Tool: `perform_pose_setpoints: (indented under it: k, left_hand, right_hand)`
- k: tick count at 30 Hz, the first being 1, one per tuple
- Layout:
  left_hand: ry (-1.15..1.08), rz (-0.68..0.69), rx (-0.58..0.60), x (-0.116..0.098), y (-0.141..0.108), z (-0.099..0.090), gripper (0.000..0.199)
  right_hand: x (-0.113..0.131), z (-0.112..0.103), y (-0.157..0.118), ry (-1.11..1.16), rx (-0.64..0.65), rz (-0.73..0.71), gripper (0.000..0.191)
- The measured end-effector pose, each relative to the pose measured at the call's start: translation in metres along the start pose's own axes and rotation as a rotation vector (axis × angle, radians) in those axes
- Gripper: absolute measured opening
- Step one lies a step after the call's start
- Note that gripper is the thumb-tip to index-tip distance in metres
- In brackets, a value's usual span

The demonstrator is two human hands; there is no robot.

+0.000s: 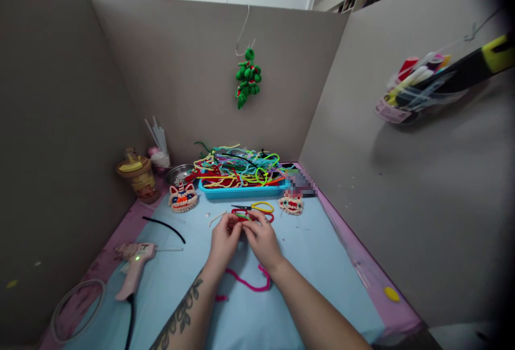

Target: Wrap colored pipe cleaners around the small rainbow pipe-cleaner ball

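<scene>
My left hand and my right hand meet over the middle of the table. Thumbs and fingertips are pinched together on something small, mostly hidden, with bits of red and green showing around it. Just beyond the fingers lies a pair of scissors with yellow and red handles. A bent magenta pipe cleaner rests on the cloth between my forearms. On the left of the scissors is a short pale stick.
A blue tray heaped with colourful pipe cleaners stands at the back, flanked by two fuzzy animal-face pieces. At left are a pink glue gun, a black pipe cleaner and a brown cup. Grey partitions enclose three sides.
</scene>
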State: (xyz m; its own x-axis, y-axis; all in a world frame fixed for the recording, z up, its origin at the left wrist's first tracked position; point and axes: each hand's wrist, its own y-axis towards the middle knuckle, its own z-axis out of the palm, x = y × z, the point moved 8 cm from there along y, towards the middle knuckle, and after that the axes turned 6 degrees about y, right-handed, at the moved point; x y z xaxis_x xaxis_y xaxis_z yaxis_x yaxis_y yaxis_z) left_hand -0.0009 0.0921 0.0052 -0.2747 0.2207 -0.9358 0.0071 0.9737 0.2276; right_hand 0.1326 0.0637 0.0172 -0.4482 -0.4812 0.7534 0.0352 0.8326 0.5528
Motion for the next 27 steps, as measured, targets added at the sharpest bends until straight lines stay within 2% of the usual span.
perform_pose_setpoints:
  k: [3, 6, 10, 14, 27]
  left_hand:
    - [0.017, 0.012, -0.006, 0.0, -0.001, 0.0, 0.007]
    - [0.008, 0.032, 0.007, -0.004, -0.002, 0.001, 0.006]
    - [0.006, 0.091, 0.043, -0.011, -0.004, 0.004, 0.006]
    - [-0.045, 0.102, 0.073, -0.014, -0.003, 0.005, 0.013]
    - [-0.104, 0.029, 0.025, -0.006, -0.001, 0.001, 0.013]
  right_hand:
    - [0.0, -0.003, 0.002, 0.052, -0.036, 0.025, 0.016]
    - [-0.002, -0.007, 0.004, 0.125, -0.084, 0.066, 0.019]
    - [-0.01, -0.006, 0.006, 0.177, -0.049, 0.165, 0.002]
    - [-0.016, -0.009, 0.006, 0.198, -0.064, 0.224, 0.005]
    - [-0.014, -0.007, 0.007, 0.135, 0.003, 0.173, 0.003]
